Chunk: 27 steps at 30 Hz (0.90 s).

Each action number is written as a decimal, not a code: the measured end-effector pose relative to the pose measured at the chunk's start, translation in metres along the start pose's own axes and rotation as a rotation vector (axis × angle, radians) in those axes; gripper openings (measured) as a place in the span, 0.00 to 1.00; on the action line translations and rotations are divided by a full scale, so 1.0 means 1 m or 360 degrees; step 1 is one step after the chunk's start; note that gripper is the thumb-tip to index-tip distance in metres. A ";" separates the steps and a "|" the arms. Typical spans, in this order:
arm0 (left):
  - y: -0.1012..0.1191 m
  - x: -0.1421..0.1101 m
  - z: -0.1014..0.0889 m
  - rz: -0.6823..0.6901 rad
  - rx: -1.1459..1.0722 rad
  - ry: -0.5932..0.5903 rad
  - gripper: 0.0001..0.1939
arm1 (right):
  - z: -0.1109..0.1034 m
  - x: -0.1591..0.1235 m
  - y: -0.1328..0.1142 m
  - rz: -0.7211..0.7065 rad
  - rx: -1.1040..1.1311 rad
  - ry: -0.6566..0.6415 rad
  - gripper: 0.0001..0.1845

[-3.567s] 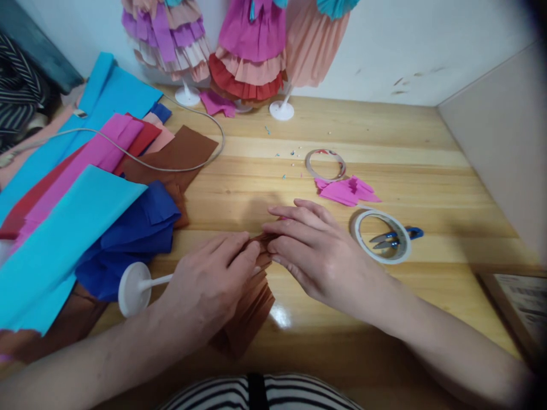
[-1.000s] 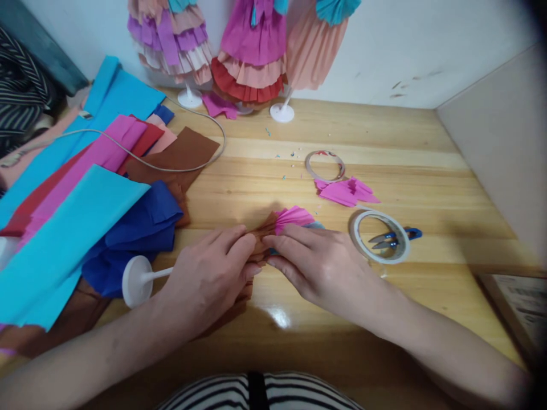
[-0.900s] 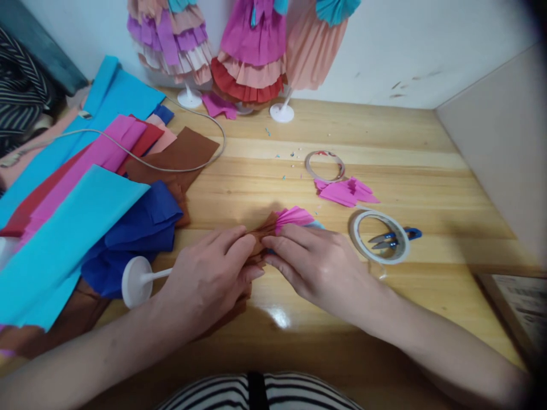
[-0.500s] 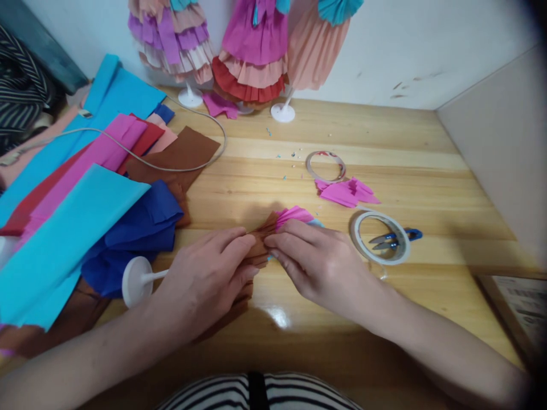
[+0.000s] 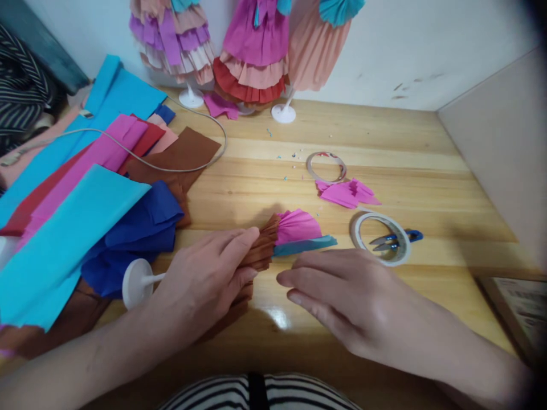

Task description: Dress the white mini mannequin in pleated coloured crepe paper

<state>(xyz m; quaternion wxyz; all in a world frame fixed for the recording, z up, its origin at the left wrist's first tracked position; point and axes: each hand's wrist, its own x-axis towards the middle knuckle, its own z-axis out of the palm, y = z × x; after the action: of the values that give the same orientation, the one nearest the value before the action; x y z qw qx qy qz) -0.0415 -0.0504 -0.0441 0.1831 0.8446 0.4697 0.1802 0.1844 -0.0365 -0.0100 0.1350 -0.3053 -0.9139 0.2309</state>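
My left hand [image 5: 209, 273] is wrapped over a brown pleated crepe-paper dress [image 5: 262, 246], pressing it near the table. From the dress's right end stick out a pink pleated paper fan [image 5: 299, 226] and a teal paper strip [image 5: 305, 245]. The white round base of a stand [image 5: 137, 283] shows beyond my left wrist, its stem running under the hand. My right hand [image 5: 342, 293] hovers just right of the dress, apart from it. Its fingers are loosely bent, thumb a little apart, with nothing visible between them. My left palm hides part of the dress.
Crepe-paper sheets [image 5: 72, 239] in several colours pile up on the left, crossed by a grey cable [image 5: 171, 169]. To the right lie a tape roll [image 5: 405, 250] with blue-handled snips [image 5: 388, 242], a thinner ring [image 5: 311, 165] and pink scraps [image 5: 348, 193]. Paper dresses [image 5: 256, 34] on stands line the wall.
My right hand has let go of the dress's right end and drawn back right and toward me, uncovering the pink fan and teal strip. My left hand has kept its hold.
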 end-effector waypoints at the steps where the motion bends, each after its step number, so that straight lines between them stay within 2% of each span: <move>1: 0.000 -0.001 0.000 0.0005 0.0002 -0.0001 0.20 | 0.002 0.000 0.000 0.0010 -0.0043 -0.0072 0.11; 5: 0.001 -0.002 -0.001 0.0016 0.0033 0.0028 0.18 | 0.009 -0.002 0.003 0.0067 -0.0139 -0.0187 0.10; 11: 0.003 0.002 -0.007 0.0035 0.0023 -0.0001 0.02 | 0.009 -0.004 0.009 0.0132 -0.0175 -0.0074 0.10; 16: 0.004 0.005 -0.004 0.0173 0.0101 0.0054 0.07 | 0.013 -0.004 0.013 0.0185 -0.0250 -0.0018 0.10; 22: 0.004 0.004 0.001 0.0183 0.0075 0.0063 0.07 | 0.015 -0.001 0.014 0.0207 -0.0281 -0.0084 0.11; 27: 0.003 0.003 0.000 0.0168 0.0084 0.0059 0.05 | 0.018 0.000 0.016 0.0247 -0.0226 0.0053 0.08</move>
<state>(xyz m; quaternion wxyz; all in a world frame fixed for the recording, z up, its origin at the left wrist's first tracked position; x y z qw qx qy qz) -0.0384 -0.0491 -0.0423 0.1421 0.8693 0.4324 0.1928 0.1849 -0.0312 -0.0331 0.1100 -0.3876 -0.8993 0.1702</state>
